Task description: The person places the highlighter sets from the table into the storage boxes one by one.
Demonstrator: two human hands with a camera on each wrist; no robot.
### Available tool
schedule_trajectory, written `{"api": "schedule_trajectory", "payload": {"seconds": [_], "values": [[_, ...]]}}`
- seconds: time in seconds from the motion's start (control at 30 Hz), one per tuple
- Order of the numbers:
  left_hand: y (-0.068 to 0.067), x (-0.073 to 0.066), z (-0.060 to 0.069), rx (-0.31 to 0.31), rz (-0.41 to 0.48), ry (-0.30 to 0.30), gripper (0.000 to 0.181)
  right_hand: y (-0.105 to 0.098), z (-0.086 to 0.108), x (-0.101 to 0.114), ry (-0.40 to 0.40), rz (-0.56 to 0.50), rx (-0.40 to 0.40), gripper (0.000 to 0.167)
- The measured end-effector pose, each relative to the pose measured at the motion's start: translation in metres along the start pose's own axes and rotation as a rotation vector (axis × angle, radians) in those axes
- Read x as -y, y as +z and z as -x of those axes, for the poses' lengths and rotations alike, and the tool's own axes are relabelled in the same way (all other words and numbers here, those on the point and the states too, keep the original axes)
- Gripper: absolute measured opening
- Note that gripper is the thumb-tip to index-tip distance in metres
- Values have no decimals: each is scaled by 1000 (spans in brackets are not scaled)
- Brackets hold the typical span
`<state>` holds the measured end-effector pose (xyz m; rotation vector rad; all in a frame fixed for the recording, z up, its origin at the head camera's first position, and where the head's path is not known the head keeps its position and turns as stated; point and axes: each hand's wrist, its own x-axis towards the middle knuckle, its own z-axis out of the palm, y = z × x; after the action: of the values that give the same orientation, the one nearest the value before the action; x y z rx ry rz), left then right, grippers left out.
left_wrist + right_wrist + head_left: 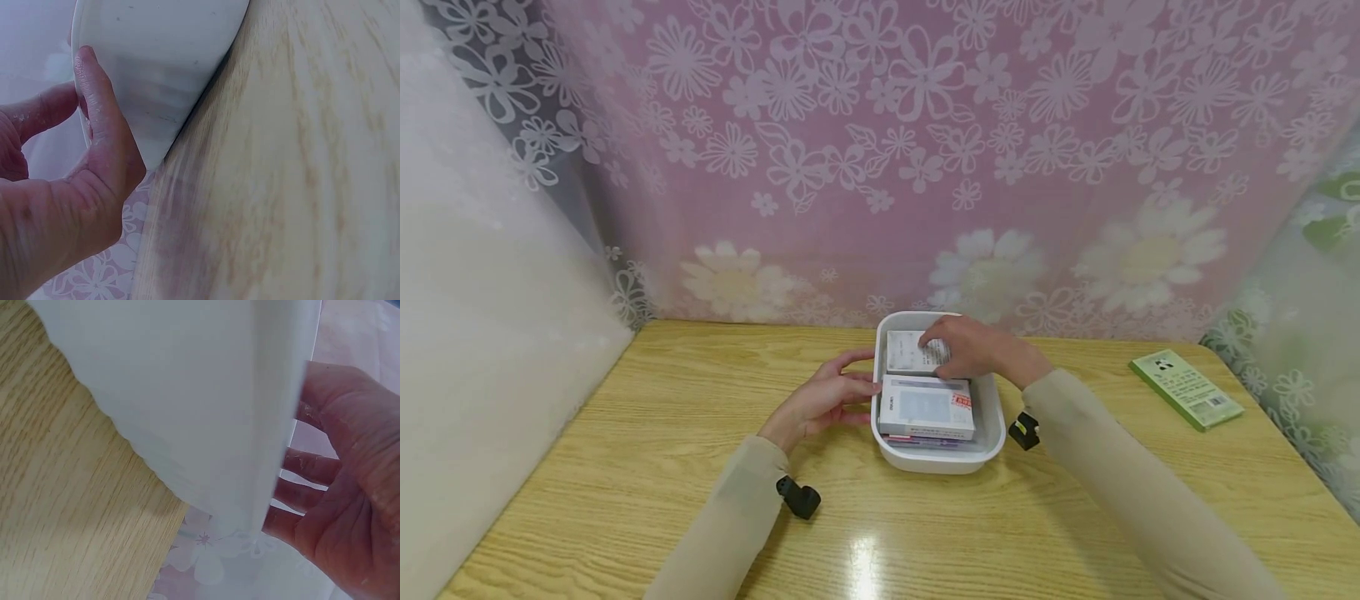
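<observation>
A white plastic bin (940, 461) stands on the table in the head view. My left hand (823, 400) is at its left side, fingers along the outer wall and one fingertip at the rim. In the left wrist view, the left hand (81, 181) pinches that rim. My right hand (973, 346) reaches in from the right and grips a white box (906, 350) at the far end, thumb and fingers across it. Nearer lies another white box (925, 407) with a pale blue panel and red mark. In the right wrist view, the bin wall (175, 394) hides the right fingertips.
Flat purple-and-white items (925, 442) lie under the nearer box. A green, flat package (1186, 388) with a barcode lies at the table's right. A pink floral curtain (850, 208) hangs behind the wooden table (700, 400).
</observation>
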<state>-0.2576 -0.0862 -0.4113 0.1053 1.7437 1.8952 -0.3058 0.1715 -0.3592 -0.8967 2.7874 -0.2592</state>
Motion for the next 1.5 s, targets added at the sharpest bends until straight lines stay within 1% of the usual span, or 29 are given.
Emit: {"api": "schedule_trajectory", "payload": {"seconds": [0.27,0.63,0.77,0.87,1.1,1.27,1.4,1.5], "values": [[0,0,-2,-7,7,6,64,0,1,0,-30,3,-21,45],[-1,-1,-1,-5,8,13,64,-1,4,-3,-49,-14,-56,42],[0,0,-1,1,11,17,65,0,10,-5,-64,-30,-91,41],[0,1,-1,8,6,19,66,-1,17,-5,-59,-33,-123,43],[0,1,1,-9,12,12,64,-1,31,-5,-25,-19,-202,52],[1,1,1,-5,6,7,64,2,41,-8,-2,10,-244,58],[1,1,0,-6,6,9,65,4,49,-11,5,35,-291,59],[1,1,0,-10,7,12,64,5,55,-12,10,36,-323,59]]}}
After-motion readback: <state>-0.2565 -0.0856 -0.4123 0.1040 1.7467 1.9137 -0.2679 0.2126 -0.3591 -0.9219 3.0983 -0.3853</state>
